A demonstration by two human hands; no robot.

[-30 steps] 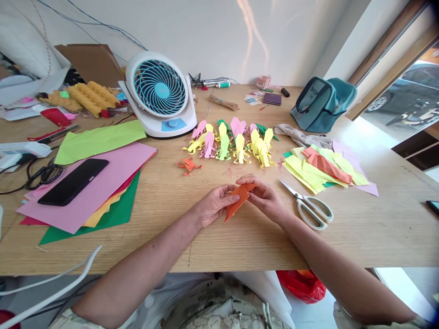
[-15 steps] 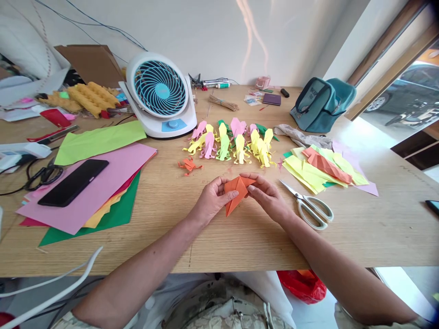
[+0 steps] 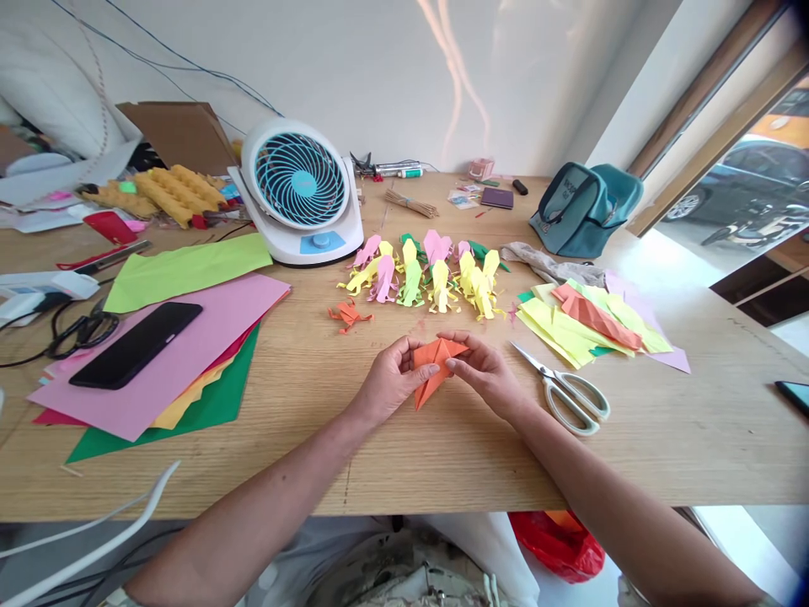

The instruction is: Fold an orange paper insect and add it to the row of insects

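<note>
Between my two hands is a folded piece of orange paper, its point hanging down and a flap reaching to the right. My left hand pinches its left side, thumb across the front. Thumb and fingers of my right hand grip the right flap near the centre crease. Just beyond, to the left, lies a small orange paper figure. Several folded paper figures in yellow, pink and green stand in rows behind. To the right of my right hand rest scissors with pale handles, blades pointing away left.
On the left a black phone lies on stacked coloured sheets. A white fan stands behind them. Yellow and orange paper pieces are heaped at the right, near a teal bag. A red plastic bag sits below the table edge.
My right thumb has slid left and inward over the orange paper, toward its centre crease. My left hand keeps its hold. The whole view has shifted slightly.
</note>
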